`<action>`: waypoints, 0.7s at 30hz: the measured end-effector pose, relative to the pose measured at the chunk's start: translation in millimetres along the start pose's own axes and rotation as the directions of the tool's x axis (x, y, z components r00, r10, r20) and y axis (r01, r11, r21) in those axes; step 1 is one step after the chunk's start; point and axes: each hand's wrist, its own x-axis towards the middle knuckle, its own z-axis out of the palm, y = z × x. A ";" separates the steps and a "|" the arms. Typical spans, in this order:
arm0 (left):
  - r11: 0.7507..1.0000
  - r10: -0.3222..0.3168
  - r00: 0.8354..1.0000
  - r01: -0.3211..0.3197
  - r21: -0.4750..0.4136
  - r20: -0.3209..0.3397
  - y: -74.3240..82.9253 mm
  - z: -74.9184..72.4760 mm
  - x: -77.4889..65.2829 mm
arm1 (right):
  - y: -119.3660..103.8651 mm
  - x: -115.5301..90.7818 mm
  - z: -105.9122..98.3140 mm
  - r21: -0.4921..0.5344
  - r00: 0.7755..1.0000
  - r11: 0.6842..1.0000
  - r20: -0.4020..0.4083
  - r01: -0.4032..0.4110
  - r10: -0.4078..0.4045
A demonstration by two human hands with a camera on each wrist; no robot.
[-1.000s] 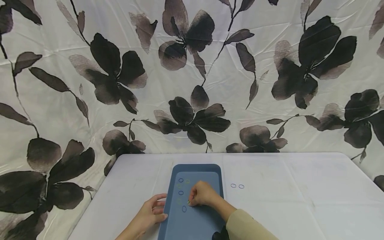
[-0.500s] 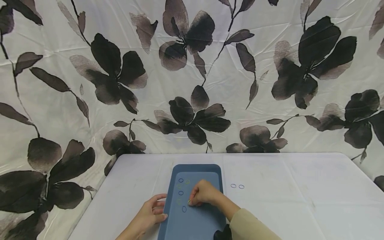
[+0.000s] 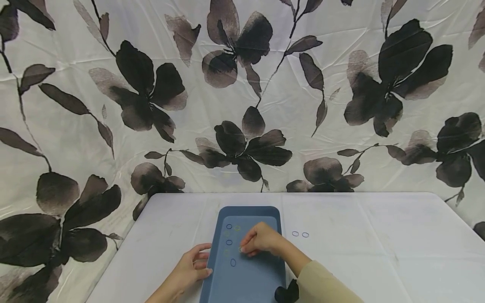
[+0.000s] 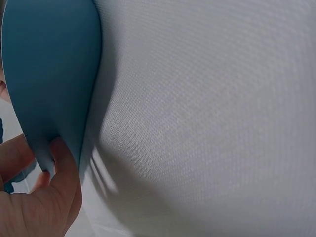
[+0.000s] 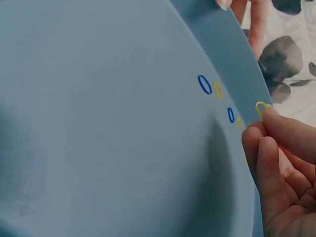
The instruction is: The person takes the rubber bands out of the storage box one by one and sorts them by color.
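Note:
A blue tray (image 3: 257, 282) lies on the white table. My left hand (image 3: 187, 267) grips its left rim; in the left wrist view the fingers (image 4: 64, 168) press against the tray's outer side (image 4: 54, 74). My right hand (image 3: 261, 240) is over the middle of the tray, pinching a small yellow rubber band (image 5: 260, 109) between thumb and fingertips. Along the tray's left part lie blue bands, among them a far one (image 3: 229, 226), a middle one (image 3: 229, 242) and a nearer one (image 3: 233, 262). Yellow bands, such as this one (image 3: 237, 228), lie among them.
Two blue rubber bands (image 3: 300, 234) lie on the white tabletop (image 3: 360, 252) right of the tray. A black object (image 3: 287, 292) sits by the right sleeve (image 3: 322, 282). Behind the table hangs a floral cloth (image 3: 242, 97).
My right hand has risen a little and shifted slightly away and to the right, still pinching the yellow rubber band. The left hand keeps its place on the tray rim.

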 end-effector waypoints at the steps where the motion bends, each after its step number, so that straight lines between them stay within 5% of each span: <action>1: 1.000 0.000 1.000 0.000 0.002 0.001 -0.2 0.1 0.2 | -0.1 -0.6 -1.5 0.000 1.000 1.000 -0.001 -0.001 0.001; 21: 1.000 -0.009 1.000 0.009 0.005 -0.015 1.4 2.0 0.0 | -7.0 -17.4 -40.2 0.005 0.999 0.999 -0.013 0.035 -0.035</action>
